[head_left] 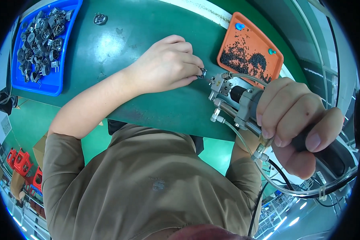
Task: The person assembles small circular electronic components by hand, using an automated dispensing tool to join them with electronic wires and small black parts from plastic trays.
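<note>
My left hand (168,64) is closed over the green work surface, its thumb and fingertips pinching a small dark part with shiny metal bits (203,73). Only the end of that part shows past the fingers. My right hand (298,120) is closed around a hand-held tool with metal fittings and hoses (244,106). The tool's metal head is just right of the pinched part, and a small gap shows between them. Some of the tool's body is hidden behind my right fingers.
A blue tray (61,85) at the left holds many round dark parts with metal pins. One similar part (100,19) lies alone on the green table (148,110). At the far right, an orange tray (250,38) holds tiny black pieces. Hoses (276,184) trail from the tool.
</note>
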Available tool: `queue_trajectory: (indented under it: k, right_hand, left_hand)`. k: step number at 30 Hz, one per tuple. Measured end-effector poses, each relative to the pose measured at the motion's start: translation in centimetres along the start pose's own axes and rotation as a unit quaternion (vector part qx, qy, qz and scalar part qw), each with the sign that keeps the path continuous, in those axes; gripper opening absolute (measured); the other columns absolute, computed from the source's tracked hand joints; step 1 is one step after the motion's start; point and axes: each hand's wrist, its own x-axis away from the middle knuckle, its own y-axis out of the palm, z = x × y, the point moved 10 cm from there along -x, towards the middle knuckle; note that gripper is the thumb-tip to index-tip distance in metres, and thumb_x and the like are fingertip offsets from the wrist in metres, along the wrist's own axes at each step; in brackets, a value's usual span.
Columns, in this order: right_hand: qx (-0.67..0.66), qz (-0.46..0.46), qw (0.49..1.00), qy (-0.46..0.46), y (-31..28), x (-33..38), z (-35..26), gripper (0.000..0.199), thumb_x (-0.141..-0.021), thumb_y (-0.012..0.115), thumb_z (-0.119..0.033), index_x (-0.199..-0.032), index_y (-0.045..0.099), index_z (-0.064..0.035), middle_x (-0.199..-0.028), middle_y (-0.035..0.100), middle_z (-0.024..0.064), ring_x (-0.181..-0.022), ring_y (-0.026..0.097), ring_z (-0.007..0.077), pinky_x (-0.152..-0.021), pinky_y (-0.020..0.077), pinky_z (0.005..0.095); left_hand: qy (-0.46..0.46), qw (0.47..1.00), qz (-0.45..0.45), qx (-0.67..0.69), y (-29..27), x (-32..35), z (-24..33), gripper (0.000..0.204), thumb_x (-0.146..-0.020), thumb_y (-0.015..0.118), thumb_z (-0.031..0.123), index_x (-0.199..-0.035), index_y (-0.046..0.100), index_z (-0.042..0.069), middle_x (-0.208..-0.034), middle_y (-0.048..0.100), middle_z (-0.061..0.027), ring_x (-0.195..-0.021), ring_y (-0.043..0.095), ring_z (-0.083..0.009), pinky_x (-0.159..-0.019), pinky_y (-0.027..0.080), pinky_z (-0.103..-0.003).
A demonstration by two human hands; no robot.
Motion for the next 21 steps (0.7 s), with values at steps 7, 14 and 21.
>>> queue_trajectory:
  k: [7,14,21]
  right_hand:
    - [0.003,-0.003,1.0,0.023,0.1,-0.2,0.5,0.036,-0.097,0.069,-0.041,-0.111,0.048,-0.0148,-0.074,0.059,-0.0023,-0.059,0.061,0.0118,-0.053,0.0488,0.0265]
    - [0.007,0.008,1.0,0.028,0.7,-1.0,0.4,0.03,-0.098,0.067,-0.035,-0.105,0.046,-0.0145,-0.071,0.057,-0.0019,-0.057,0.058,0.0137,-0.052,0.0471,0.0288]
    - [0.028,0.215,0.974,0.072,0.9,-0.3,2.0,0.027,-0.09,0.071,-0.016,-0.094,0.046,-0.0089,-0.058,0.05,0.0034,-0.049,0.049,0.0184,-0.049,0.0398,0.0341]
  left_hand:
    - [0.001,1.0,0.008,0.006,-0.1,0.1,-0.2,0.013,-0.078,0.077,0.015,-0.089,0.077,0.008,-0.104,0.074,0.0013,-0.088,0.061,-0.0216,-0.091,0.05,-0.036]
    - [0.005,1.0,0.004,0.003,-0.4,-0.6,-0.4,0.012,-0.078,0.076,0.015,-0.088,0.076,0.007,-0.103,0.074,0.0014,-0.083,0.06,-0.0208,-0.089,0.05,-0.036]
    - [0.033,0.998,-0.023,-0.051,0.1,0.5,0.5,0.008,-0.081,0.073,0.021,-0.083,0.072,0.014,-0.095,0.068,0.0048,-0.078,0.058,-0.0168,-0.079,0.046,-0.034]
